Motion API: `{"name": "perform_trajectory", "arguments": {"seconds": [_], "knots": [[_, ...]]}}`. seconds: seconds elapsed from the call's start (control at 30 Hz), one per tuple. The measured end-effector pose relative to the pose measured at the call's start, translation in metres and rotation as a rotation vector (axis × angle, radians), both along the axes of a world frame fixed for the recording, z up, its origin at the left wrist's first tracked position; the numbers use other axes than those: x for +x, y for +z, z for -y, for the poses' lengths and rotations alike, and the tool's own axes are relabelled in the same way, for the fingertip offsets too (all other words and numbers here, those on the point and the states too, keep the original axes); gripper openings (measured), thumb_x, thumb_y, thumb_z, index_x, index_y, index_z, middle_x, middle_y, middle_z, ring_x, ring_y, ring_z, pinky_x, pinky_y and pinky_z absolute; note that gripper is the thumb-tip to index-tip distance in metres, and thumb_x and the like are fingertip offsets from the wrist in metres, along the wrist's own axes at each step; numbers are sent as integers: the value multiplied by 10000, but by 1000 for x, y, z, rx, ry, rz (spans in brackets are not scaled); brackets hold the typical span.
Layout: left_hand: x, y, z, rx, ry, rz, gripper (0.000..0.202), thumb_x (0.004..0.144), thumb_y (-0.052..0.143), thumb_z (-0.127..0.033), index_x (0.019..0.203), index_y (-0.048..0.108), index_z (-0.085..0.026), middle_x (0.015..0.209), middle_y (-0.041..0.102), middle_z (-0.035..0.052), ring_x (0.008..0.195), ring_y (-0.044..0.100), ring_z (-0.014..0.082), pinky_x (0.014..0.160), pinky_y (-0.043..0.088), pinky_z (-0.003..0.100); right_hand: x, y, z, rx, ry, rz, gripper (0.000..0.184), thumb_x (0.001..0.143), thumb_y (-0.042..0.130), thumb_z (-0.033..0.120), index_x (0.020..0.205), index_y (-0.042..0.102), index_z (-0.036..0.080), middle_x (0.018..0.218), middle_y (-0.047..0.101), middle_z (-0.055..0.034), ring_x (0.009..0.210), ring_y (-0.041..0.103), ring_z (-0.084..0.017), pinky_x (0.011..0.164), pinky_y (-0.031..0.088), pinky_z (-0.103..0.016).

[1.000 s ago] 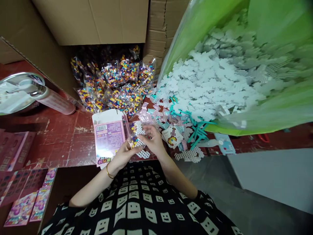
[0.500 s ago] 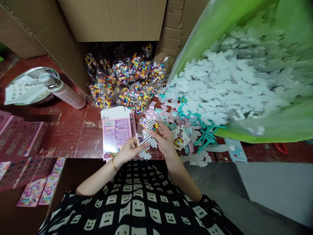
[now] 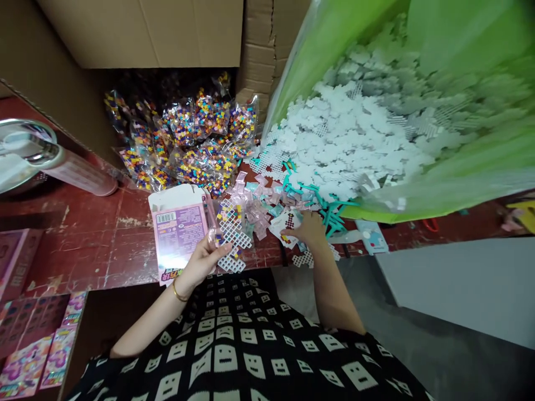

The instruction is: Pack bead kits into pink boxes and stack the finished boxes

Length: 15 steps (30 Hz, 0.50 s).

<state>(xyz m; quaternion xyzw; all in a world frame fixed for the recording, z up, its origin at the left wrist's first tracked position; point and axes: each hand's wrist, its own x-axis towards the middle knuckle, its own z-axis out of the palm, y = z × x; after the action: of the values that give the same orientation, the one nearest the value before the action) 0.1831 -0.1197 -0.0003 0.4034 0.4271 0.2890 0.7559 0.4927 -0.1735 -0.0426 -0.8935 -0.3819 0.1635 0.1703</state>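
Observation:
My left hand (image 3: 204,259) is closed on a white perforated pegboard piece (image 3: 234,233), its thumb lying over the front. Behind the board, a clear bag of small coloured pieces (image 3: 221,211) is held in the same grip. My right hand (image 3: 311,229) reaches over a white printed card (image 3: 278,227) that bears a small pixel pattern. Its thumb stretches across the card while the fingers spread near the teal sticks (image 3: 332,220); the fingertips are partly hidden. Small pink and blue sachets (image 3: 261,192) lie between the hands. An opened pink-purple box (image 3: 179,228) lies left of my left hand.
Bags of coloured pieces (image 3: 188,150) spill from a cardboard box (image 3: 167,33). A green sack (image 3: 438,206) full of white boards (image 3: 355,139) stands at right. A pump bottle (image 3: 83,170) lies at left, above pink boxes (image 3: 19,262). A pale blue card (image 3: 371,236) sits near the table edge.
My right hand has let go of the pegboard and moved right to the printed card. My left hand keeps the board and bag. The camera view has swung to the right.

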Motion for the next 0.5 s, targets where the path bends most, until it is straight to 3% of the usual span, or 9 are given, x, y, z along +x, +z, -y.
{"name": "perform_trajectory", "arguments": {"seconds": [0.1, 0.23, 0.3, 0.5], "knots": [[6, 1, 2, -141, 7, 112, 533, 595, 903, -390, 989, 628, -158, 756, 664, -16, 674, 612, 113, 650, 495, 228, 22, -17, 8, -134, -34, 53, 841, 474, 905, 480, 1162, 561, 142, 1191, 621, -204, 1136, 578, -388, 911, 455, -493], [11, 4, 5, -208, 11, 147, 526, 605, 901, -391, 991, 633, -155, 777, 687, 1, 690, 648, 139, 660, 515, 254, 41, -21, 9, -43, -57, -8, 478, 583, 817, 561, 793, 604, 189, 794, 668, -82, 766, 632, -265, 695, 466, -365], [11, 4, 6, -222, 24, 138, 536, 605, 904, -388, 1003, 621, -165, 799, 695, -3, 703, 656, 139, 678, 522, 260, 49, -19, 8, -6, -45, -31, 421, 616, 792, 564, 639, 571, 206, 680, 639, -56, 672, 604, -229, 638, 440, -338], [9, -1, 9, -203, 48, 137, 519, 616, 899, -396, 985, 610, -171, 791, 685, -16, 714, 651, 132, 683, 515, 245, 61, -19, 6, 63, -43, -109, 304, 668, 751, 424, 553, 595, 190, 572, 630, -51, 571, 564, -200, 564, 392, -313]]}}
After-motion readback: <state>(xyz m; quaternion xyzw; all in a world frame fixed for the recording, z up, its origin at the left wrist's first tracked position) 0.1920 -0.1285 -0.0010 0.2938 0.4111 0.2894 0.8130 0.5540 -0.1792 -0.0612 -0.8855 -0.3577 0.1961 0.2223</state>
